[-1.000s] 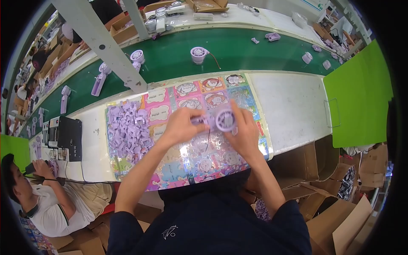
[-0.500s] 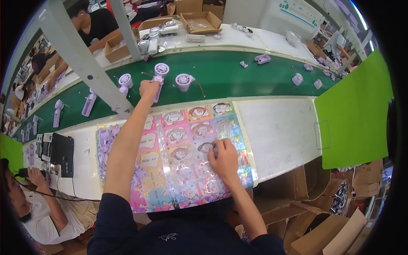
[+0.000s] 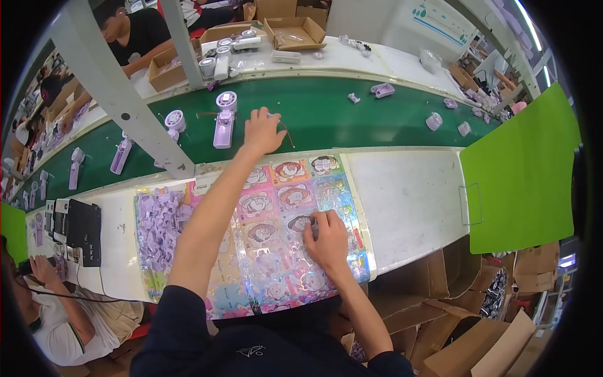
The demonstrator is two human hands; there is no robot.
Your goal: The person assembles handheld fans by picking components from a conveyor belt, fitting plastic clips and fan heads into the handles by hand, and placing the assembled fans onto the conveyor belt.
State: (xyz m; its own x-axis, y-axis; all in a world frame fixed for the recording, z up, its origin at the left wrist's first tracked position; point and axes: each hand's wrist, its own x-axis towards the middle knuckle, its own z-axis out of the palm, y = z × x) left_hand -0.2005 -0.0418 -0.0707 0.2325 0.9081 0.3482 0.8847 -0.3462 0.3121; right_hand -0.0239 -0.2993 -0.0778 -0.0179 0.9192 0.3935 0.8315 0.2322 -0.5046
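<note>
My left hand (image 3: 262, 133) reaches over the green conveyor belt (image 3: 320, 119), its fingers closed round a lilac fan head that they almost wholly cover. A thin red wire (image 3: 287, 133) sticks out beside the fingers. Just left of that hand, a lilac handheld fan body (image 3: 223, 131) with a round head lies on the belt. My right hand (image 3: 329, 244) rests on the colourful printed sheet (image 3: 264, 204), curled against a small dark object (image 3: 312, 229) too hidden to name. Left of my left forearm, small lilac plastic parts (image 3: 162, 226) lie heaped on the sheet.
More lilac fan parts (image 3: 122, 154) lie along the belt. A grey metal post (image 3: 122, 107) rises at the left. Black devices (image 3: 81, 229) stand on the bench near a seated co-worker (image 3: 59, 314). A green panel (image 3: 521, 182) borders the right; cardboard boxes (image 3: 452, 270) sit below.
My left hand has let go of the fan body and moved right onto the fan head. The belt's parts have shifted slightly left. My right hand stays in place.
</note>
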